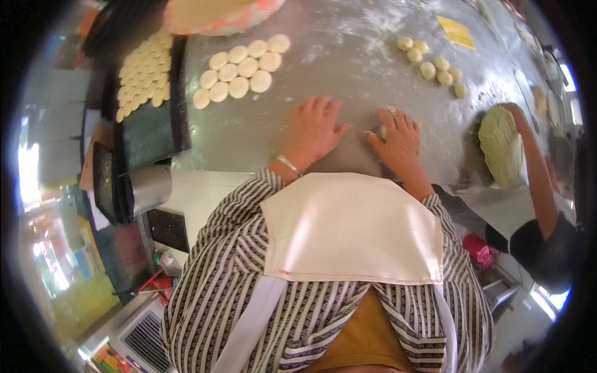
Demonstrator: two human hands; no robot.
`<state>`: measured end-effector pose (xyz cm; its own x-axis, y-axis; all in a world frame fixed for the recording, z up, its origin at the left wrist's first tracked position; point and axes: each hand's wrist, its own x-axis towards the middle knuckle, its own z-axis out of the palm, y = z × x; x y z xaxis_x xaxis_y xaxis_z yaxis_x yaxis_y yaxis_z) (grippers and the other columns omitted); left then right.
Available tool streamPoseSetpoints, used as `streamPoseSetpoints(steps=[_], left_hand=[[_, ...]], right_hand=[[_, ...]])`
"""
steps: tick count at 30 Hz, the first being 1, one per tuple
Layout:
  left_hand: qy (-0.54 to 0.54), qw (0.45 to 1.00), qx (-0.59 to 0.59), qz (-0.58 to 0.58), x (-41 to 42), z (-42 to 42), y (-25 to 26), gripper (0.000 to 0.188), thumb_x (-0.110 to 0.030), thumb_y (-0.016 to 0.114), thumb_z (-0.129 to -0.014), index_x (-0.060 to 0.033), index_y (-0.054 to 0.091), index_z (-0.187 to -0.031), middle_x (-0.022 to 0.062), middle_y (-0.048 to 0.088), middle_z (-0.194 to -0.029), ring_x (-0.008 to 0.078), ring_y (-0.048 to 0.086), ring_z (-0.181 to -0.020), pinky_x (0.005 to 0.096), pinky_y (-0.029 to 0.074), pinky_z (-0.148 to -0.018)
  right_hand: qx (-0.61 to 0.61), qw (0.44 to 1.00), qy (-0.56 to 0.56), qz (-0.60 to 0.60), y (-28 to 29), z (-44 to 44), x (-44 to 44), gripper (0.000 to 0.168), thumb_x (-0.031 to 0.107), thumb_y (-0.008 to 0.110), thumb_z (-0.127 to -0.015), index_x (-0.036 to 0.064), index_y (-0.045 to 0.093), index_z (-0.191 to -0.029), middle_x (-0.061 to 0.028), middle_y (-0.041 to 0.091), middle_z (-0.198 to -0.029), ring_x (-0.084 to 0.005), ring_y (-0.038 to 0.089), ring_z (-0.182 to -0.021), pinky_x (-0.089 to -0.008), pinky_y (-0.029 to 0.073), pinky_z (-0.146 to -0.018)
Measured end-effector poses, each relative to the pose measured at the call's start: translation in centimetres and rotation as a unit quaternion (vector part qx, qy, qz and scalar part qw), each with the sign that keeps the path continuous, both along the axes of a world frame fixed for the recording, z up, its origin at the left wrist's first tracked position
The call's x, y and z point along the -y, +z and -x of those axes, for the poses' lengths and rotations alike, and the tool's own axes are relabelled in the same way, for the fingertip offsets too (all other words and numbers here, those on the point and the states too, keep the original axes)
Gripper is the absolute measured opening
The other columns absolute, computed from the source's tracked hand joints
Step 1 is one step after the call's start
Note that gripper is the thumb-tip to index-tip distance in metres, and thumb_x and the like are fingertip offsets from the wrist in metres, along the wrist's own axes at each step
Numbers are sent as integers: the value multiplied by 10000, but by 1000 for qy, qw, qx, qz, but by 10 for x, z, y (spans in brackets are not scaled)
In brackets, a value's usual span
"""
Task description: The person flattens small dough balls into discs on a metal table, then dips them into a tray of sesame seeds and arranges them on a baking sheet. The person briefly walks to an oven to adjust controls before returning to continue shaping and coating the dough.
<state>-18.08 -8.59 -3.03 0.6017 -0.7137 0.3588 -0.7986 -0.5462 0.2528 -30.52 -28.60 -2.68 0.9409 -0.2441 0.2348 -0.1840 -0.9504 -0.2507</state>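
Note:
My left hand (317, 128) rests palm down on the metal worktop (345, 84), fingers a little apart, with nothing seen under it. My right hand (399, 137) lies palm down over a small piece of dough (383, 132), mostly hidden beneath the fingers and thumb; whether the fingers grip it I cannot tell. Flattened dough rounds (247, 67) stand in rows beyond my left hand. Small dough balls (427, 70) lie in a loose group beyond my right hand.
A co-worker's hand (513, 114) touches a large dough mass (501, 144) at the right. At the left is a dark tray (149, 135) with many dough rounds (147, 70). A large bowl (224, 28) stands at the far edge, a yellow scraper (456, 32) at the far right.

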Motion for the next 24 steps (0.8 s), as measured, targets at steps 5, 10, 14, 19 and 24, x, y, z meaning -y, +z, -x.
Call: streamPoseSetpoints(steps=[5, 10, 14, 19, 24], left_hand=[[-46, 996, 45, -63, 2, -9, -21, 576, -378, 627, -968, -77, 508, -1444, 122, 454, -1531, 352, 340, -1480, 648, 269, -1165], [-43, 997, 18, -69, 3, -8, -34, 605, -401, 578, -995, -66, 454, -1484, 110, 406, -1569, 350, 301, -1502, 658, 224, -1192], [-41, 996, -3, -77, 3, -10, -38, 606, -424, 553, -1005, -74, 455, -1489, 120, 393, -1581, 355, 282, -1514, 660, 205, -1198], [7, 998, -68, -13, -11, -8, -41, 531, -320, 662, -932, -80, 536, -1388, 140, 556, -1391, 358, 470, -1347, 598, 366, -1089], [64, 971, -227, -37, -14, -18, -31, 298, -219, 729, -816, -69, 641, -1059, 141, 629, -1095, 357, 607, -1040, 490, 500, -886]], right_hand=[[-58, 996, 53, 49, -23, -16, -2, 757, 443, 660, -923, 85, 407, -1540, -131, 395, -1607, -307, 284, -1529, -565, 188, -1240], [-98, 992, 51, 53, -34, -15, -3, 757, 431, 620, -954, 87, 355, -1574, -118, 326, -1650, -293, 225, -1555, -578, 154, -1247], [-82, 993, 50, 64, -50, -17, 0, 746, 408, 600, -969, 79, 334, -1584, -119, 312, -1657, -298, 218, -1558, -569, 163, -1248], [-32, 999, 18, 5, -59, -4, 16, 664, 325, 610, -961, 58, 416, -1537, -148, 432, -1573, -340, 393, -1445, -530, 289, -1190], [-95, 992, -37, -70, -44, 14, 29, 450, 237, 706, -886, 41, 602, -1277, -154, 639, -1258, -353, 572, -1199, -465, 458, -1003]])
